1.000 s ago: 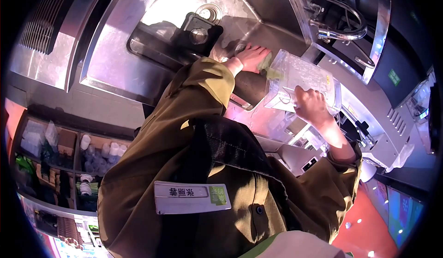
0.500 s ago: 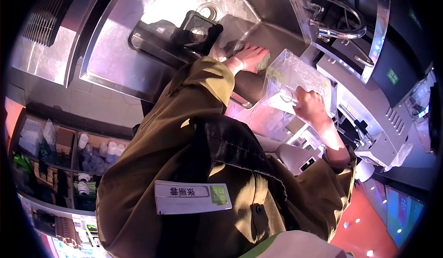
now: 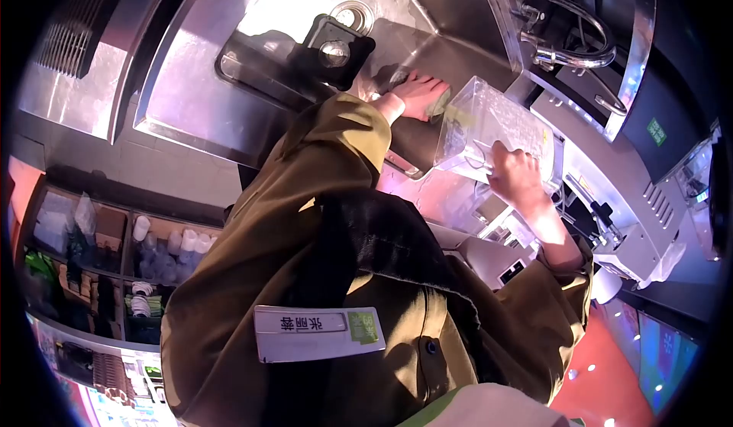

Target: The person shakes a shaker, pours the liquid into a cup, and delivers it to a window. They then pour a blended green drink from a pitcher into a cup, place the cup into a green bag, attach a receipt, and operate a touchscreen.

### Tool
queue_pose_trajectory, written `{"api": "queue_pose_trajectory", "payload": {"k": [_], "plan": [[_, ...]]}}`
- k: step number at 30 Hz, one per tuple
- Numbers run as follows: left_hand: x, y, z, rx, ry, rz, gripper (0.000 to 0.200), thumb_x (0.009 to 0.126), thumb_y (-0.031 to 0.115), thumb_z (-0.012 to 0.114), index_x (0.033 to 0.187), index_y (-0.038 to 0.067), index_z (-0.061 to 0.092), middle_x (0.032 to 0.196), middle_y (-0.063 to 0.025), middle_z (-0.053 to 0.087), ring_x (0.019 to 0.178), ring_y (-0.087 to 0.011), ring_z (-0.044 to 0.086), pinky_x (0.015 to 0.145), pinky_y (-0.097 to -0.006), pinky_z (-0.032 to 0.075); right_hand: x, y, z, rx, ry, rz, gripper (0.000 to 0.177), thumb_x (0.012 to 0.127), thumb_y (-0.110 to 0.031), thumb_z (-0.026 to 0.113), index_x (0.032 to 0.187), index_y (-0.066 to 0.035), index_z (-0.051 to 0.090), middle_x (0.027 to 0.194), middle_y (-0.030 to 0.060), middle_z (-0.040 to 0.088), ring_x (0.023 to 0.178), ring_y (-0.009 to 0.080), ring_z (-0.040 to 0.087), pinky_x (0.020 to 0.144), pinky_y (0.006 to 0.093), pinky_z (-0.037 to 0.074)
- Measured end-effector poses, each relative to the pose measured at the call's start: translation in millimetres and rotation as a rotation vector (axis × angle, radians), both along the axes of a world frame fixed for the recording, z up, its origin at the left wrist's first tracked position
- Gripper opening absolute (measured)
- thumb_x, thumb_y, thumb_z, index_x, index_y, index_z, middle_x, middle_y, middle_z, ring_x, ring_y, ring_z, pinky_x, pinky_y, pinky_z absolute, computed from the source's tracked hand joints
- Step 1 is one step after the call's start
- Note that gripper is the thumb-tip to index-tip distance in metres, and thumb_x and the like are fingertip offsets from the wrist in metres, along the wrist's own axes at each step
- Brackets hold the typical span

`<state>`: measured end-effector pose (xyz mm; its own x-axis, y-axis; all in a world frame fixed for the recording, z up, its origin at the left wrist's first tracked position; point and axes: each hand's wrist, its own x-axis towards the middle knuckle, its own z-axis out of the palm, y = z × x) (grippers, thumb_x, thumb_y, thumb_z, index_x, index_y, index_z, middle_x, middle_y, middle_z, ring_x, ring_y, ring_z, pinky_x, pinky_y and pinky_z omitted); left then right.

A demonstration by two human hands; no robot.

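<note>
Two hands work over a stainless steel counter [image 3: 191, 98] that fills the upper left of the head view. A sink basin [image 3: 443, 41] is recessed into this counter, with a round drain [image 3: 351, 14] in its floor. An olive jacket sleeve [image 3: 336, 152] runs up the middle of the frame toward the basin. A grey machine [image 3: 618, 213] stands at the right, beside the basin. Open shelves [image 3: 114, 259] at the lower left hold stacked cups and packets.

A clear plastic pitcher [image 3: 496, 121] is held tilted over the right-hand edge of the basin, its open end turned toward the basin. A curved metal faucet [image 3: 573, 56] sits just above it. A black square lid [image 3: 336, 45] rests in the basin, close to the drain. A white name badge [image 3: 317, 334] is clipped to the front of the jacket.

The right hand [image 3: 518, 176] is wrapped firmly around the pitcher's handle, fingers clenched on it. The left hand [image 3: 416, 95] lies in the basin just beside the pitcher's open end. Its fingers are held together and bent over a green cloth [image 3: 441, 105], pressing it down. The cloth sits between the left fingertips and the pitcher's rim; whether cloth and rim touch cannot be determined.
</note>
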<state>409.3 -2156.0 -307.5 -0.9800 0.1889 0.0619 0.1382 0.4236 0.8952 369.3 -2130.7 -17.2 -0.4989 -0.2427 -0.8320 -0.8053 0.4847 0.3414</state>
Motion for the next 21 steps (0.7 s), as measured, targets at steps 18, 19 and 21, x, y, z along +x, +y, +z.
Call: {"api": "queue_pose_trajectory", "payload": {"k": [18, 19, 21], "plan": [[-4, -6, 2, -0.005, -0.055, 0.001, 0.087, 0.058, 0.032, 0.075, 0.128, 0.006, 0.030, 0.125, -0.0117, 0.039, 0.118, -0.0274, 0.036, 0.094, -0.0484, 0.029, 10, 30, -13, -0.100, -0.079, 0.259, 0.022, 0.062, -0.003, 0.058, 0.082, -0.003, 0.049, 0.060, 0.0155, 0.058, 0.055, 0.0310, 0.061, 0.048, 0.0409, 0.049], [-4, -5, 2, -0.007, -0.050, 0.009, 0.087, 0.058, 0.032, 0.075, 0.128, 0.006, 0.030, 0.124, -0.0117, 0.040, 0.118, -0.0273, 0.037, 0.094, -0.0481, 0.029, 14, 32, -13, -0.122, -0.049, 0.262, 0.021, 0.061, -0.003, 0.060, 0.079, -0.003, 0.048, 0.058, 0.0142, 0.057, 0.053, 0.0311, 0.060, 0.047, 0.0407, 0.048], [-4, -5, 3, -0.010, -0.037, 0.027, 0.087, 0.058, 0.032, 0.075, 0.127, 0.006, 0.030, 0.124, -0.0118, 0.040, 0.118, -0.0272, 0.037, 0.094, -0.0477, 0.029, 17, 34, -13, -0.144, -0.026, 0.266, 0.020, 0.063, -0.003, 0.060, 0.078, -0.004, 0.046, 0.056, 0.0137, 0.056, 0.052, 0.0312, 0.059, 0.045, 0.0404, 0.047]]}}
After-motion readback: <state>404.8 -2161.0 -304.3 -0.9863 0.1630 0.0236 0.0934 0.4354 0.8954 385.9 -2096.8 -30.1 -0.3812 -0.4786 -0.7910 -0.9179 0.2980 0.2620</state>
